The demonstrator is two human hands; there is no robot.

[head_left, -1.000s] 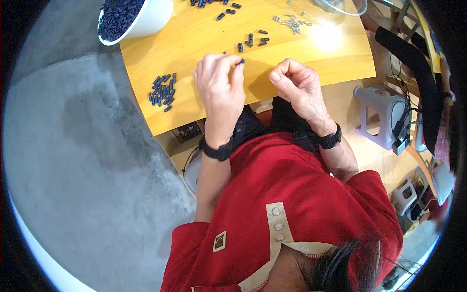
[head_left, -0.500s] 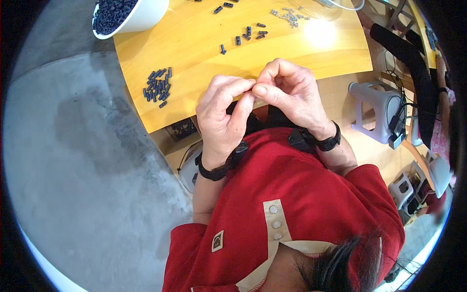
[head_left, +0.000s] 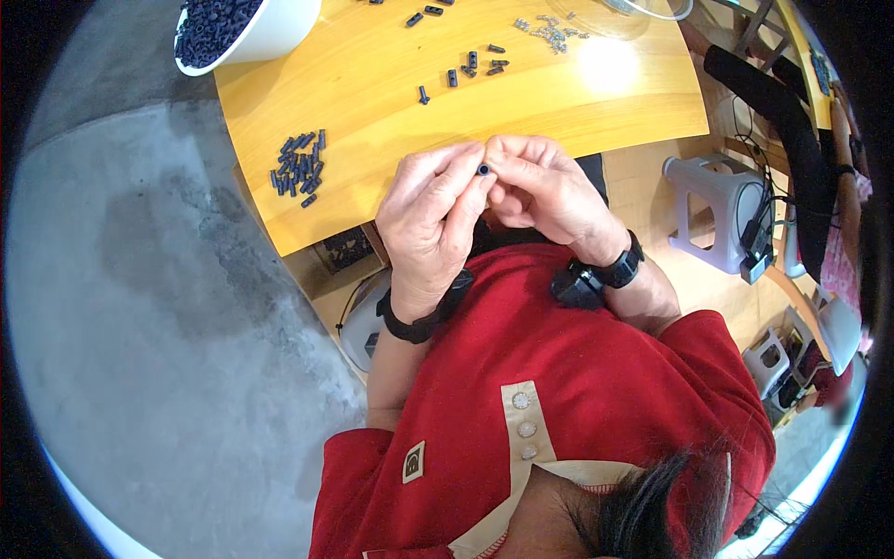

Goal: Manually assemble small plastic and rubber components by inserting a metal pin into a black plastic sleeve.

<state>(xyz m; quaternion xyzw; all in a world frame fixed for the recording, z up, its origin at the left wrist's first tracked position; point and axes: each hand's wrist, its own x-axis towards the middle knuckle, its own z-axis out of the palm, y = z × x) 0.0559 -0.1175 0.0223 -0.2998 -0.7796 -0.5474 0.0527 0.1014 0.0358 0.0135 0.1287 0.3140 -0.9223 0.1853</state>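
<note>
Tube [head_left: 483, 170], small and black, its round open end showing, sits at the fingertips where the two hands meet, just off the near edge of the table [head_left: 382, 102]. The left hand [head_left: 428, 200] has its grip clamped on it, thumb against forefinger; the right hand [head_left: 549, 186] has thumb and forefinger drawn together at its side, though I cannot tell whether that grip clamps the tube or something tinier. Work on this one piece looks under way rather than finished. Beyond the hands, a lone black pin [head_left: 424, 95] lies apart, and past it a few loose black parts [head_left: 472, 61] and a scatter of silver bits [head_left: 559, 37], seemingly yet to be handled. By the left edge, a dense pile [head_left: 298, 166] of black pieces may be what is done, but their ends are too small to check. At the far left corner, a white bucket [head_left: 291, 33] holds a great many more black parts, so most of the stock appears left.
</note>
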